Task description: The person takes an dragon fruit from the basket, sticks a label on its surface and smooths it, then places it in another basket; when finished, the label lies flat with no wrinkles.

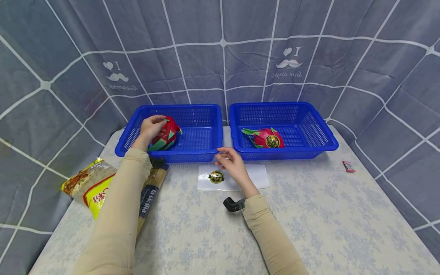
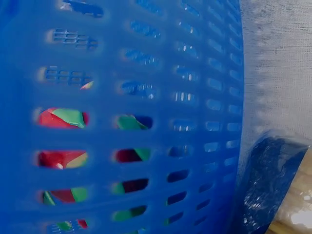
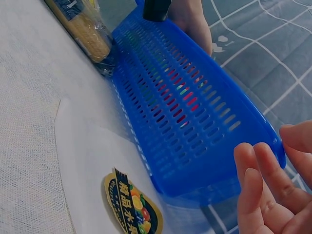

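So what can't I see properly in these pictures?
Head view: part of one dragon fruit, behind the left hand.
Head view: part of the noodle pack, behind the left sleeve.
Head view: writing on the little packet, too small.
Left wrist view: most of that dragon fruit, behind the basket wall.
Right wrist view: the sticker, cut off by the bottom edge.

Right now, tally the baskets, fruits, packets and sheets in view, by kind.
Blue baskets: 2
Dragon fruits: 2
Yellow bag: 1
Pasta packet: 1
Small pink packet: 1
White sheet: 1
Total: 8
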`<state>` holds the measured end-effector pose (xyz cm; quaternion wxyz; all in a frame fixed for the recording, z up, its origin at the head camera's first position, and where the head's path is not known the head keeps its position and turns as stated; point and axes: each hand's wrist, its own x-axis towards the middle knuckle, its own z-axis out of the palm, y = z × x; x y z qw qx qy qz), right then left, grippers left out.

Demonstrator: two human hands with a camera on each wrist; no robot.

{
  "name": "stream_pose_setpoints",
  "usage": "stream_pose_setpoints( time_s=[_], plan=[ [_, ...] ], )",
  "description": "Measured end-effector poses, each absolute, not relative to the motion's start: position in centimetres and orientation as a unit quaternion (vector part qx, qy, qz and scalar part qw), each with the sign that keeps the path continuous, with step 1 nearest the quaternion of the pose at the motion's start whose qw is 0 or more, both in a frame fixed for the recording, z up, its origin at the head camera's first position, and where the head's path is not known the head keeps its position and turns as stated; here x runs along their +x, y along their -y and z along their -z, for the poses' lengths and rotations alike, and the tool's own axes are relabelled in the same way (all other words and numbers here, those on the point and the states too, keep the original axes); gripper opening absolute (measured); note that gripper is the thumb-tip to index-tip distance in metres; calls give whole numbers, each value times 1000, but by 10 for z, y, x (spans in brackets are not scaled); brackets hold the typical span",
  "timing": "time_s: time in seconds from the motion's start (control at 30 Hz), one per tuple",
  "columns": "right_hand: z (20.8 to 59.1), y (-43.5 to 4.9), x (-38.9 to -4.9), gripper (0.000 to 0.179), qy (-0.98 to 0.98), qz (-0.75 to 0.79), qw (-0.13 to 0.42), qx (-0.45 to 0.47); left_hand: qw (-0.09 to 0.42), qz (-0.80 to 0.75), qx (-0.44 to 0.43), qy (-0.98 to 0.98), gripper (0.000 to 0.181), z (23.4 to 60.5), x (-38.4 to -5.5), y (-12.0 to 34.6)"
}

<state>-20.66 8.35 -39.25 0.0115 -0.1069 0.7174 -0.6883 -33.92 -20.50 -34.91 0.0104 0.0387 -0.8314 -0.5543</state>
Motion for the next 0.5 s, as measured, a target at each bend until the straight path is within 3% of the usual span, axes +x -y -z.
stream_pose_setpoints(
  time_s=[0.27,0.5],
  plan=[
    [390,-84,-205,33,-719,687,17,-107,47,550,53,832,34,355,-341,202],
    [399,-86,-212,33,-720,684,21,-111,111,495,54,860,28,360,-340,196]
  ],
)
